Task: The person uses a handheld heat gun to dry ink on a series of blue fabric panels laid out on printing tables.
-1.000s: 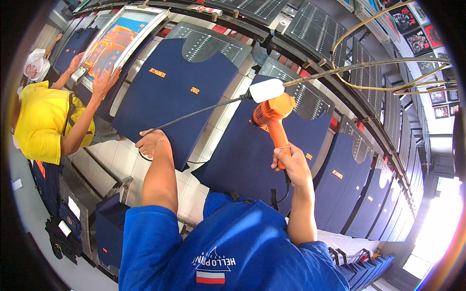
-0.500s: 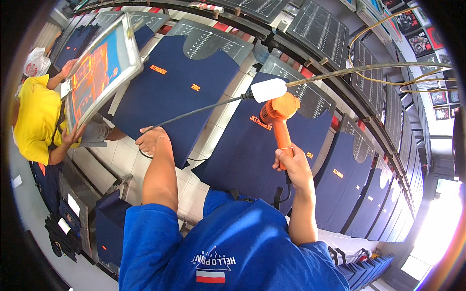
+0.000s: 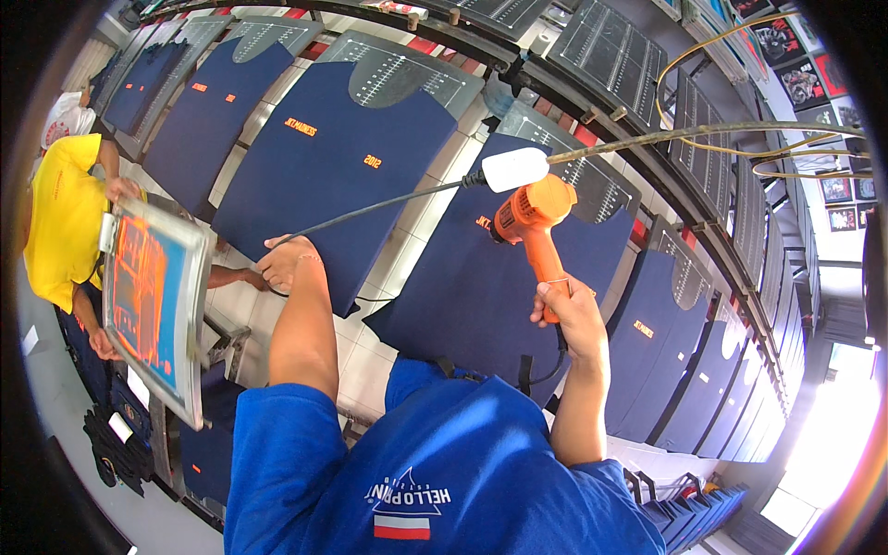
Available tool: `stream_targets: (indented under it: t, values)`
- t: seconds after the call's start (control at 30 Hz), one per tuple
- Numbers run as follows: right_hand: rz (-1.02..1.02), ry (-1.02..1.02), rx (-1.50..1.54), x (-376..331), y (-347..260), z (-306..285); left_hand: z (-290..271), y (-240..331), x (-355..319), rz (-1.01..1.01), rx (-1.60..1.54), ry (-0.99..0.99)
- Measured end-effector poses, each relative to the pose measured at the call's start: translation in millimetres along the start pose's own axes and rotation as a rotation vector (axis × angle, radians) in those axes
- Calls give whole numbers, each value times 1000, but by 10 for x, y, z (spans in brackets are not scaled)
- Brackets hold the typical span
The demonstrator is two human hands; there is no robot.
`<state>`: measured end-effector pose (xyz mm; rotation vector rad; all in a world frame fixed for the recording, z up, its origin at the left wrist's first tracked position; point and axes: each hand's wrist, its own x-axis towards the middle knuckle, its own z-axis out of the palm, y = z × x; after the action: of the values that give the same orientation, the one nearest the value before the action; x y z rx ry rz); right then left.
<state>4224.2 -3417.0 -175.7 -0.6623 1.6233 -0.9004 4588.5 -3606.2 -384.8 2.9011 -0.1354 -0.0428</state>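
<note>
My right hand (image 3: 566, 313) grips the handle of an orange heat gun (image 3: 529, 215), whose nozzle points down at a navy shirt (image 3: 481, 296) with a small orange print, laid on a platen. My left hand (image 3: 289, 262) is closed around the black cable (image 3: 379, 207) and rests on the near edge of the neighbouring navy shirt (image 3: 319, 162). The cable runs up to a white plug block (image 3: 514, 169) hanging just above the heat gun.
Rows of navy shirts on platens (image 3: 208, 102) run left and right along a long tiled table (image 3: 370, 351). At left a person in a yellow shirt (image 3: 60, 217) holds a framed printing screen (image 3: 153, 310) upright. Yellow cords (image 3: 740, 139) hang overhead.
The person in yellow has lifted the printing screen off the far platen and brought it down to their side. The heat gun and my hands have barely moved.
</note>
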Motion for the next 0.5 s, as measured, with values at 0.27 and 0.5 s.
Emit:
stream_targets:
  t: [0.27,0.5]
  values:
    - [12,-2,-3,-17,10,-63,22,-11,13,-11,29,6]
    - [6,23,-19,-51,49,-62,99,-24,30,22,-2,74]
